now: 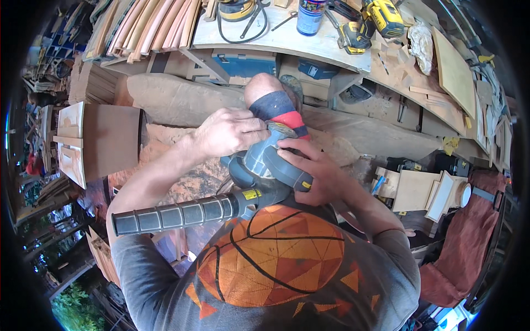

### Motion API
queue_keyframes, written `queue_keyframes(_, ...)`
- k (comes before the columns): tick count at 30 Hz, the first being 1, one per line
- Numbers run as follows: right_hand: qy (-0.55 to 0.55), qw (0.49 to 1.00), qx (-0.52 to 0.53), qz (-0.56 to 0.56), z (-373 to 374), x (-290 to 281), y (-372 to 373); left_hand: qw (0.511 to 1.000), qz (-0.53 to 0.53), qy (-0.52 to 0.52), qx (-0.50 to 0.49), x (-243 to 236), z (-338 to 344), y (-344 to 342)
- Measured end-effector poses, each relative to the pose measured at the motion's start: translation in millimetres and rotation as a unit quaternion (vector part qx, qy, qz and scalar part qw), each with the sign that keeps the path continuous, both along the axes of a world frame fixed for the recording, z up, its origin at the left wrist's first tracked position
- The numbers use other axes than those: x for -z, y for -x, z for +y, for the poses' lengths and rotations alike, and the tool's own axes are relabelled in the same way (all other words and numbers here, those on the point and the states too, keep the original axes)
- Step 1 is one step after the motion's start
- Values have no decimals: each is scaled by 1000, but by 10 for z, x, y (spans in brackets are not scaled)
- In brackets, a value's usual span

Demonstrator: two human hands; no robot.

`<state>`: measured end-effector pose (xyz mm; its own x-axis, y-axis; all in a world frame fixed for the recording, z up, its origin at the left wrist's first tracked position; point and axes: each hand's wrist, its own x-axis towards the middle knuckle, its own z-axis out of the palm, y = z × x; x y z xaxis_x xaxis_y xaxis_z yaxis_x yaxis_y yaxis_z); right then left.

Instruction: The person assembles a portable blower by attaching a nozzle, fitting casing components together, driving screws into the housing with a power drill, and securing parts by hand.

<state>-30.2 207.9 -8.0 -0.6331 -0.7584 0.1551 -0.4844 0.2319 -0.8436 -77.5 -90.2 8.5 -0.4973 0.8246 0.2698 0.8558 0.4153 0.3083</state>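
Observation:
A grey-and-black power tool [259, 163] with a long ribbed tube [174, 215] lies in my lap, its round head up against my bent knee [262, 88], which has dark blue and red fabric below it. My left hand [229, 129] has its fingers curled closed at the top edge of the tool's head, beside a thin disc [281, 129]; whatever is under the fingertips is hard to see. My right hand [317, 174] grips the tool's dark body from the right, fingers over its top and side.
Ahead, a workbench [215, 30] holds wooden strips [149, 25], a spray can [309, 16] and yellow-black cordless tools [381, 16]. Boards [105, 143] stand at left. On the right are light wooden pieces [411, 190] and a reddish cloth-covered object [464, 248].

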Motion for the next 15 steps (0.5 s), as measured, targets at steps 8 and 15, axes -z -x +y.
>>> queue_keyframes(8, 8, 1000, 9, -27, -3, 9, 8, 975, -129, -145, -111, 304, 124, 8)
queue_keyframes(15, 28, 999, 4, 25, -53, 44, -7, 728, -561, -194, -343, 342, 207, -227)
